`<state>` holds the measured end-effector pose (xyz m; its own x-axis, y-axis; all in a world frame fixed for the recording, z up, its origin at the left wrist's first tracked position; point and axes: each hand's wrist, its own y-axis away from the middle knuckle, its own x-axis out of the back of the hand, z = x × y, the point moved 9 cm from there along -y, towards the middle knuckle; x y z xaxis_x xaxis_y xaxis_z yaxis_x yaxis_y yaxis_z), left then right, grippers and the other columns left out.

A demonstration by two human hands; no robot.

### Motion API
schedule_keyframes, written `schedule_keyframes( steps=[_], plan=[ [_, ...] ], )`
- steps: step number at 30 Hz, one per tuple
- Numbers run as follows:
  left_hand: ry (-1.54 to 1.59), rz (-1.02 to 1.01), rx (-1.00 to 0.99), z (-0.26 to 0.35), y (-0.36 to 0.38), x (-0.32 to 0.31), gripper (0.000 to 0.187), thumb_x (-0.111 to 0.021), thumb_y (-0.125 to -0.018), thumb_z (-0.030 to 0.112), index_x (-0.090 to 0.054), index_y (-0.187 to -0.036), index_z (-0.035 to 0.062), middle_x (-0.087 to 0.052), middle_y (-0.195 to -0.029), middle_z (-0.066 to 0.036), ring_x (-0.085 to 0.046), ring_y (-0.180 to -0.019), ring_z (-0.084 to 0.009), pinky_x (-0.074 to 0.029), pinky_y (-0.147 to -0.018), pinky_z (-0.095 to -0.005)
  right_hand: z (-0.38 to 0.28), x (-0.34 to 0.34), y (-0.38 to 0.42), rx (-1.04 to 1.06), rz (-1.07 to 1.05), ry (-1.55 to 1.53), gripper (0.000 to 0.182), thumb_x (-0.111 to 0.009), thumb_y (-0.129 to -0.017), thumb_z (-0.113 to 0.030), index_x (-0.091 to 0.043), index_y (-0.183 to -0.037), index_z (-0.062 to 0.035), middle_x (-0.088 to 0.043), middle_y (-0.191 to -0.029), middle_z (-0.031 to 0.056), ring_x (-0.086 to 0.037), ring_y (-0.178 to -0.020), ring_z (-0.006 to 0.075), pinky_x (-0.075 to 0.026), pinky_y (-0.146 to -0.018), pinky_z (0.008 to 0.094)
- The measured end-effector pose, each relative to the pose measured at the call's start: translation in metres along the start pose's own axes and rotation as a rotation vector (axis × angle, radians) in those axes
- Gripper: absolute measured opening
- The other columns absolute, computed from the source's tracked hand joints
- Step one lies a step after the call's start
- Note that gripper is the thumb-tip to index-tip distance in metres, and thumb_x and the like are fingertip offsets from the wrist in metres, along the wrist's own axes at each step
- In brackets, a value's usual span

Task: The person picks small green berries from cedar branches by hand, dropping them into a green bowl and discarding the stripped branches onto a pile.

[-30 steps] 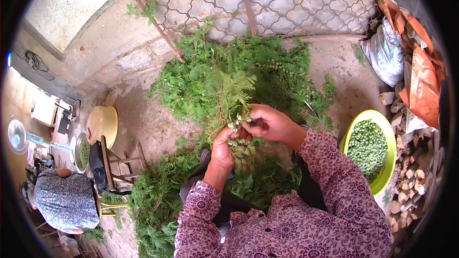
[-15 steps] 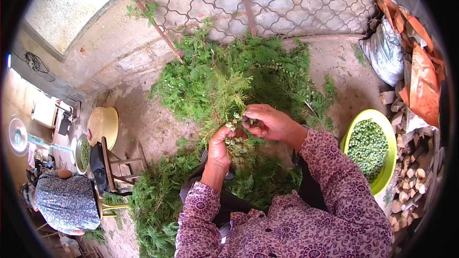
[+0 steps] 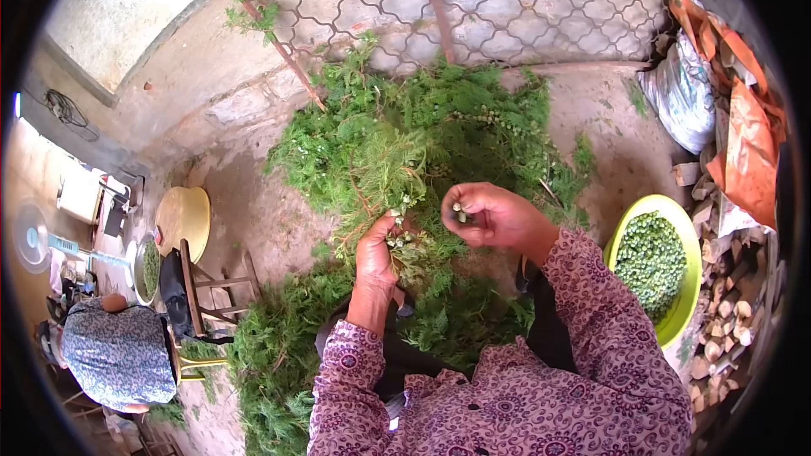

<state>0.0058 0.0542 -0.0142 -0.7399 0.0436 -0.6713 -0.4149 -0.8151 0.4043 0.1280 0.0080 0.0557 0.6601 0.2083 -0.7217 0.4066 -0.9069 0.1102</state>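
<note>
My left hand (image 3: 378, 257) is closed around a leafy evergreen branch (image 3: 384, 173) that bears clusters of pale green cones near the fingers. To the right of it, a little apart, my right hand (image 3: 490, 218) pinches a small pale green cone (image 3: 459, 211) between thumb and fingers. Any further cones in that palm are hidden. Beyond both hands lies a large heap of cut green branches (image 3: 481, 118). At the right, a yellow-green basin (image 3: 694, 287) holds many small green cones (image 3: 649, 262).
Stacked firewood (image 3: 722, 321) lines the right side, with a white sack (image 3: 680, 93) and an orange sheet (image 3: 752, 135) above. More branches (image 3: 287, 346) lie at the left. A seated person (image 3: 118, 355) is beside a wooden chair (image 3: 198, 287). A metal lattice (image 3: 507, 0) stands behind.
My right hand has drawn away to the right from the branch, with a cone now showing in its fingers. My left hand, still holding the branch, has shifted slightly left.
</note>
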Motion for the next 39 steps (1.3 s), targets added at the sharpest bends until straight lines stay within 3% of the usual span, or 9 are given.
schedule_keyframes(
  steps=[2,7,9,15,22,25,31,35,39],
  plan=[
    [-0.045,0.002,0.031,-0.002,0.003,-0.005,0.018,-0.055,-0.079,0.014,-0.057,-0.092,0.0011,-0.059,-0.080,-0.006,-0.055,-0.067,-0.0171,-0.048,-0.060,-0.0306,-0.004,0.001,0.000,0.010,0.043,0.052,0.013,-0.048,-0.080,-0.014,-0.051,-0.083,-0.0022,-0.053,-0.074,0.0064,-0.041,-0.045,0.0071,-0.027,-0.036,0.0198],
    [-0.164,0.037,0.010,-0.014,-0.010,0.007,0.019,-0.058,-0.079,0.012,-0.059,-0.093,0.0006,-0.058,-0.083,-0.004,-0.053,-0.072,-0.0128,-0.046,-0.064,-0.0261,-0.007,0.020,-0.008,0.078,0.146,0.195,0.018,-0.051,-0.084,-0.020,-0.051,-0.089,-0.0020,-0.052,-0.074,0.0029,-0.040,-0.047,0.0049,-0.027,-0.039,0.0168],
    [-0.172,0.057,0.059,-0.017,-0.004,0.001,0.018,-0.057,-0.079,0.011,-0.059,-0.093,0.0001,-0.058,-0.084,-0.004,-0.053,-0.071,-0.0134,-0.045,-0.064,-0.0259,-0.007,0.031,-0.010,0.088,0.242,0.368,0.022,-0.058,-0.082,-0.022,-0.052,-0.089,-0.0017,-0.050,-0.070,0.0011,-0.039,-0.048,0.0036,-0.028,-0.040,0.0174],
    [-0.234,0.034,0.035,-0.016,-0.002,-0.002,0.020,-0.059,-0.078,0.009,-0.058,-0.096,0.0001,-0.059,-0.086,-0.004,-0.055,-0.074,-0.0129,-0.046,-0.066,-0.0259,-0.005,0.029,-0.011,0.077,0.310,0.696,0.020,-0.062,-0.078,-0.017,-0.053,-0.086,-0.0005,-0.047,-0.063,-0.0013,-0.041,-0.050,0.0038,-0.031,-0.043,0.0188],
    [-0.284,0.057,-0.020,-0.009,0.008,-0.009,0.017,-0.057,-0.078,0.009,-0.059,-0.091,-0.0008,-0.059,-0.081,-0.005,-0.056,-0.071,-0.0147,-0.046,-0.064,-0.0268,0.004,0.033,-0.011,-0.006,0.331,0.527,0.020,-0.062,-0.077,-0.018,-0.054,-0.081,0.0000,-0.051,-0.062,0.0005,-0.045,-0.050,0.0051,-0.034,-0.042,0.0193],
    [-0.261,0.057,0.026,-0.008,0.014,-0.013,0.017,-0.058,-0.077,0.008,-0.059,-0.092,-0.0005,-0.059,-0.081,-0.005,-0.056,-0.070,-0.0144,-0.046,-0.064,-0.0268,0.014,0.026,-0.014,-0.090,0.221,0.388,0.017,-0.060,-0.078,-0.018,-0.054,-0.080,-0.0020,-0.052,-0.064,0.0009,-0.045,-0.050,0.0056,-0.033,-0.042,0.0188],
    [-0.381,0.100,-0.068,-0.001,0.008,-0.002,0.018,-0.056,-0.077,0.007,-0.059,-0.092,-0.0015,-0.060,-0.082,-0.007,-0.056,-0.070,-0.0153,-0.046,-0.064,-0.0271,0.018,0.023,-0.013,-0.066,0.222,0.286,0.009,-0.054,-0.079,-0.012,-0.052,-0.079,-0.0033,-0.051,-0.062,0.0021,-0.042,-0.045,0.0061,-0.028,-0.039,0.0187],
    [-0.159,0.097,0.044,-0.001,0.008,0.005,0.019,-0.059,-0.078,0.009,-0.059,-0.094,-0.0011,-0.060,-0.083,-0.005,-0.056,-0.071,-0.0137,-0.046,-0.064,-0.0252,-0.007,0.015,-0.003,0.076,0.110,0.115,0.004,-0.049,-0.079,-0.006,-0.051,-0.082,-0.0030,-0.054,-0.070,0.0059,-0.047,-0.052,0.0076,-0.031,-0.040,0.0188],
    [-0.382,0.132,-0.168,0.007,0.004,0.005,0.020,-0.059,-0.078,0.007,-0.058,-0.096,-0.0005,-0.059,-0.086,-0.003,-0.054,-0.075,-0.0124,-0.044,-0.069,-0.0252,0.003,0.019,-0.007,0.031,0.173,0.219,0.006,-0.050,-0.080,-0.008,-0.050,-0.085,-0.0042,-0.054,-0.077,0.0056,-0.048,-0.057,0.0078,-0.031,-0.041,0.0188]
  ],
)
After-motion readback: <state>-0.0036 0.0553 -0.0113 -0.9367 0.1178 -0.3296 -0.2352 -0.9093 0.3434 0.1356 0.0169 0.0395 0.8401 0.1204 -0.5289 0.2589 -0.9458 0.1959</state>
